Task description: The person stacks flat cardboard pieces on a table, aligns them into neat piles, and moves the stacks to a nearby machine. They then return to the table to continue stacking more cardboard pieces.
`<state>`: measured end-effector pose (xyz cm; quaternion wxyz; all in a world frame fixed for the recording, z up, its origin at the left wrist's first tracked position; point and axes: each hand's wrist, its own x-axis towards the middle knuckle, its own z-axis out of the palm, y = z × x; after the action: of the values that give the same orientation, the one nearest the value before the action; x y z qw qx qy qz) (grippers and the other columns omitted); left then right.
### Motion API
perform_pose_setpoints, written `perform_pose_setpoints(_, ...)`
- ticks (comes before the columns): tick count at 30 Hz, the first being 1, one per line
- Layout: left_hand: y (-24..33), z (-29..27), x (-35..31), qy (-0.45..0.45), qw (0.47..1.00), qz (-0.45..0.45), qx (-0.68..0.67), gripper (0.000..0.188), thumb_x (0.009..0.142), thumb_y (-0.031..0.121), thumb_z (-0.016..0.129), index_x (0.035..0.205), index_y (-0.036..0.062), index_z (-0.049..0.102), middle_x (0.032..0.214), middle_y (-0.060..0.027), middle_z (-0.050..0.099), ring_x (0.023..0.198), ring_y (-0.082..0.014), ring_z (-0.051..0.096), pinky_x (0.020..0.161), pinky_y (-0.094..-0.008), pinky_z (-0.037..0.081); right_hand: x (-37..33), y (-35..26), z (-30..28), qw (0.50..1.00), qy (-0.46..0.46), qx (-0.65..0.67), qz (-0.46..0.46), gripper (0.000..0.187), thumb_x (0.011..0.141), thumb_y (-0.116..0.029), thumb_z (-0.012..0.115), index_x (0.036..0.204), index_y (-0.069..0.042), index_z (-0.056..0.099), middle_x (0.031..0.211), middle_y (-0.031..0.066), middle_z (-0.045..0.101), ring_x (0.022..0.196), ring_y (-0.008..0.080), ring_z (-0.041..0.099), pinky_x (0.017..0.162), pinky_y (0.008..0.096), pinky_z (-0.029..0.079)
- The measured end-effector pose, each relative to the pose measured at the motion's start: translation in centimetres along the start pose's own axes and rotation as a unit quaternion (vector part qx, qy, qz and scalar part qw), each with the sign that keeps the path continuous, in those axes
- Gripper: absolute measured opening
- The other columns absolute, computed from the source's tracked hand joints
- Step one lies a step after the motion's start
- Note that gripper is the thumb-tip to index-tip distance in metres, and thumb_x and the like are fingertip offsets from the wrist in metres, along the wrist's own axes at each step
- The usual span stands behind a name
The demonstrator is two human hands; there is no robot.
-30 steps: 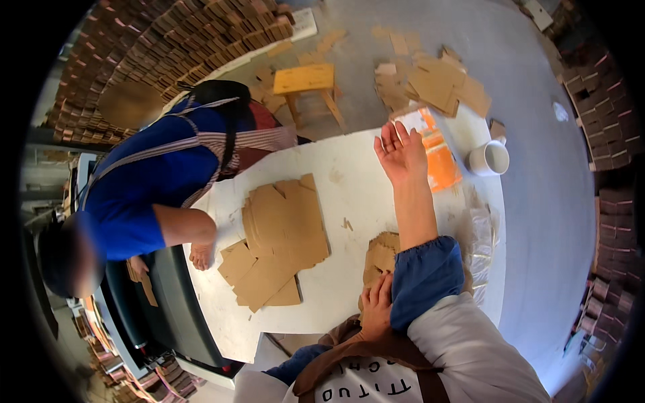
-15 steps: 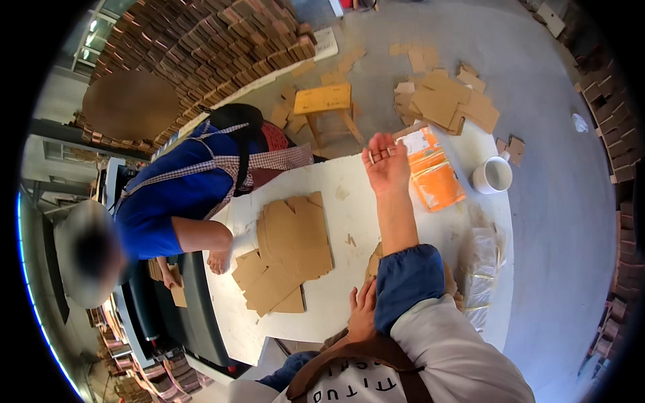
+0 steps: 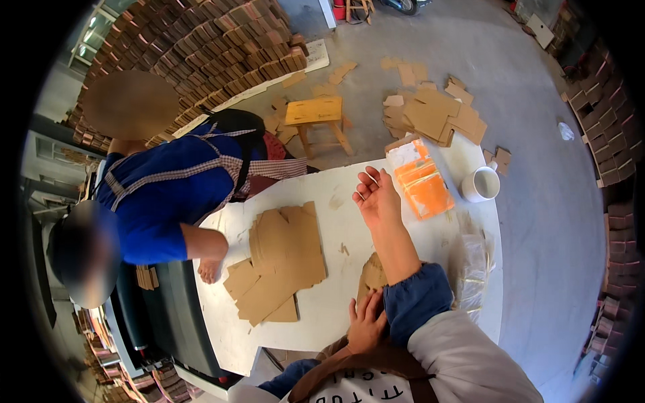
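My right hand [image 3: 376, 198] is raised above the white table [image 3: 349, 269], palm turned up. Its fingers are apart and slightly curled, and nothing shows in them. Close beyond it on the right lies an orange and white packet [image 3: 424, 181]. My left hand [image 3: 367, 327] rests with spread fingers on a brown cardboard piece [image 3: 371, 277] near my body; my right forearm and blue sleeve cover part of that cardboard. Left of both hands, flat cut cardboard sheets [image 3: 282, 258] lie in a loose, overlapping pile.
A white mug [image 3: 480, 185] and a clear plastic-wrapped bundle [image 3: 472, 269] are at the table's right side. A co-worker in blue [image 3: 168, 195] leans in at the left, one hand on the table, beside a black conveyor [image 3: 168, 316]. Beyond stand a yellow stool [image 3: 314, 112] and scattered cardboard [image 3: 437, 114].
The whole view has shifted slightly. My right hand has tilted left and its fingers curl differently. The co-worker's hand that held a cardboard piece over the conveyor no longer shows there.
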<state>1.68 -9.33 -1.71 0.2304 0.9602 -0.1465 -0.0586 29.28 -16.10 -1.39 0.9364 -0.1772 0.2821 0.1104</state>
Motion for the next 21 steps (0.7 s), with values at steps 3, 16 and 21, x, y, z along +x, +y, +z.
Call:
perform_pose_setpoints(3, -0.6, 2.0, -0.2, 0.034, 0.997, 0.03, 0.06, 0.045, 0.078, 0.033, 0.062, 0.12, 0.0185, 0.06, 0.149, -0.014, 0.036, 0.137, -0.0318, 0.033, 0.102, -0.0654, 0.028, 1.2, -0.3, -1.9, 0.998, 0.056, 0.023, 0.014, 0.027, 0.1, -0.034, 0.047, 0.104, -0.01, 0.058, 0.088, 0.0018, 0.062, 0.072, 0.0134, 0.054, 0.07, 0.0329, 0.045)
perform_pose_setpoints(16, -1.2, 3.6, -0.2, 0.019, 0.998, 0.005, 0.058, 0.031, 0.081, 0.029, 0.058, 0.109, 0.0179, 0.064, 0.142, -0.0122, 0.042, 0.136, -0.0307, 0.038, 0.103, -0.0636, 0.031, 2.2, -0.4, -2.0, 0.997, 0.009, 0.078, 0.02, 0.028, 0.099, -0.037, 0.048, 0.103, -0.011, 0.06, 0.089, 0.0014, 0.063, 0.075, 0.0134, 0.056, 0.073, 0.0333, 0.047)
perform_pose_setpoints(21, 0.2, 2.4, 1.5, 0.0, 0.999, -0.01, 0.053, 0.043, 0.084, 0.03, 0.056, 0.125, 0.0153, 0.059, 0.147, -0.0148, 0.036, 0.14, -0.0324, 0.03, 0.105, -0.0679, 0.023, 0.3, -1.8, 0.7, 0.994, -0.089, -0.065, -0.003, 0.03, 0.099, -0.036, 0.047, 0.105, -0.008, 0.059, 0.089, 0.003, 0.065, 0.073, 0.0127, 0.059, 0.065, 0.0305, 0.049)
